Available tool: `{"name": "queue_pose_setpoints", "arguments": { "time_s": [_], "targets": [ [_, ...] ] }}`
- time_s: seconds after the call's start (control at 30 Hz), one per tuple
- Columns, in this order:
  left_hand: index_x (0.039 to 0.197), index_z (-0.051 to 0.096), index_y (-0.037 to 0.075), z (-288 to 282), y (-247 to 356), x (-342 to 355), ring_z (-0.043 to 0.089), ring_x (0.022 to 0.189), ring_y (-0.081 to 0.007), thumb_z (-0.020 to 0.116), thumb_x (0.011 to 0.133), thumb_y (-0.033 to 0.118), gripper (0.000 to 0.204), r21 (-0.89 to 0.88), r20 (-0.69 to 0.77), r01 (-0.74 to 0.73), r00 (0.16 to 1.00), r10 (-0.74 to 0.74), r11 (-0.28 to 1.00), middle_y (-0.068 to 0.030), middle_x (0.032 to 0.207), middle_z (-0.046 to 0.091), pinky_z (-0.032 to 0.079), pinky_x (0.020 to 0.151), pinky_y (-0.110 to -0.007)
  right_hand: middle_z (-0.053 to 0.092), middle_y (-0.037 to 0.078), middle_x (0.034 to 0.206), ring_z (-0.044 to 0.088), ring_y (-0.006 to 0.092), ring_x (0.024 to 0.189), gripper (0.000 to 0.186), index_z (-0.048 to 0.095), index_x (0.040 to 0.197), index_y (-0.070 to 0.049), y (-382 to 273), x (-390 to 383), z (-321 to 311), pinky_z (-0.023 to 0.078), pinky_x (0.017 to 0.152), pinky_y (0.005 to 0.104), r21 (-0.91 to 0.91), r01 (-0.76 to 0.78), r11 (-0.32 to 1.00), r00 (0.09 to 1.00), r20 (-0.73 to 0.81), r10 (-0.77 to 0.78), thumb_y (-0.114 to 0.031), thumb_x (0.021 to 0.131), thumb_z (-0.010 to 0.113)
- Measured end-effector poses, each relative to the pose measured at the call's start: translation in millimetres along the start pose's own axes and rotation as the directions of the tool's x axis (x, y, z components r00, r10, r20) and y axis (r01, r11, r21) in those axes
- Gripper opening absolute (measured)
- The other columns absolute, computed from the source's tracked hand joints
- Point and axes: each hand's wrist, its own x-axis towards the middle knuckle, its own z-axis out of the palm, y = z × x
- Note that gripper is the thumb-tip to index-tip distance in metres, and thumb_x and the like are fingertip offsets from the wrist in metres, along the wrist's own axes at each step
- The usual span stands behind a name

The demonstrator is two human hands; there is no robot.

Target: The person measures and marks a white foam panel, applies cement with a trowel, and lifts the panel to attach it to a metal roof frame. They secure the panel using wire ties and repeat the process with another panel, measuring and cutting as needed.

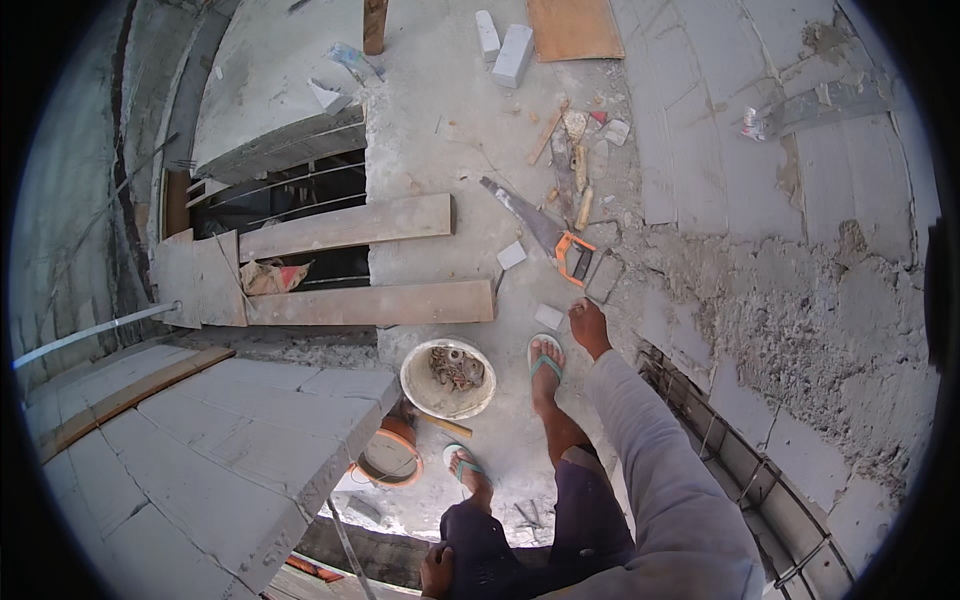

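Note:
My right hand (pixel 589 326), on an outstretched arm, has curled fingers; whether it holds anything is hidden. It is just below a handsaw with an orange-and-black handle (pixel 572 258) and a bent metal piece (pixel 600 280) lying on the concrete floor. A small white block (pixel 548 316) is left of it. My left hand (pixel 437 570) is low beside my left thigh, fingers curled, their contents unclear. Near my sandalled feet stand a white bucket (pixel 430 395) with debris inside and an orange-rimmed bucket (pixel 402 440).
Two planks (pixel 380 302) span a floor opening (pixel 290 190) with rebar at left. A block ledge (pixel 190 470) is lower left. A trench with rebar (pixel 745 480) runs at right. Offcuts, tools and white blocks (pixel 512 55) lie on the floor ahead, near a plywood board (pixel 575 28).

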Motion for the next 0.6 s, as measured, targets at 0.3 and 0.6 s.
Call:
{"name": "queue_pose_setpoints", "arguments": {
  "time_s": [0.3,0.6],
  "targets": [
    [0.137,0.056,0.001,62,69,33,0.063,0.110,-0.0252,0.058,0.100,0.040,0.053,-0.031,-0.021,0.251,0.968,-0.252,0.968,-0.0154,0.120,0.066,0.050,0.094,-0.040,0.063,0.031,0.126,0.063,0.0448,0.115,0.058,0.045,0.141,0.009,18,287,31,0.051,0.098,0.0490,-0.178,0.077,0.981,0.903,-0.406,-0.144,-0.016,0.093,0.065],
    [0.145,0.047,0.005,89,112,119,0.058,0.109,-0.0217,0.056,0.102,0.046,0.061,-0.287,-0.135,0.277,0.936,-0.325,0.917,-0.0101,0.124,0.060,0.049,0.092,-0.040,0.053,0.024,0.118,0.059,0.0439,0.114,0.050,0.051,0.132,0.000,1,263,0,0.051,0.092,0.0536,-0.212,-0.124,0.969,0.936,-0.349,0.043,-0.014,0.088,0.070]
  ]
}}
